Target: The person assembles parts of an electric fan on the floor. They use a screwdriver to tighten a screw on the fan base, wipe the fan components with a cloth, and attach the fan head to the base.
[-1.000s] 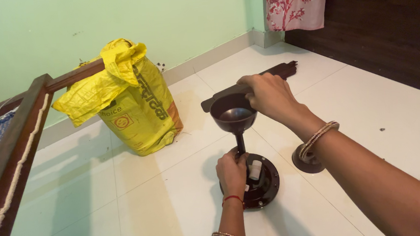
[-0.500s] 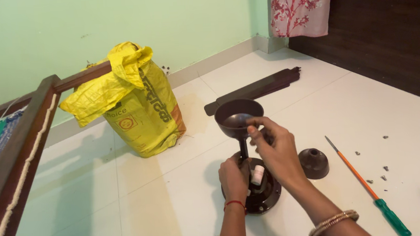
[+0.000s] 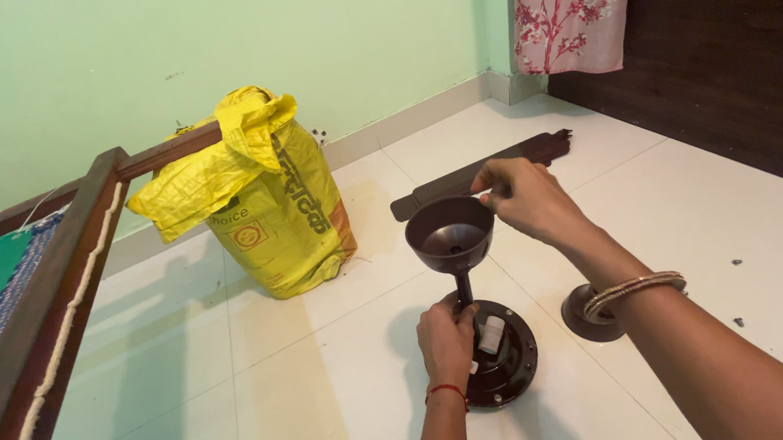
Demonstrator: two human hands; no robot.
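While left hand (image 3: 446,339) grips rod (image 3: 463,289) | right hand (image 3: 525,198) pinches cup (image 3: 449,234) | yellow sack (image 3: 264,197) behind

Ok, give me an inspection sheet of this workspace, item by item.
Surface: white tiled floor, glossy.
Job's things: dark round motor housing on the floor; thin rod rising from it; brown cup-shaped canopy on top.
Clutter: second brown cup; dark fan blades; yellow sack; small bits on the tiles at right.
Hands: left hand grips the rod's base; right hand pinches at the canopy rim.
Cables: nothing seen.
Surroundings: green wall; wooden frame; floral cloth.
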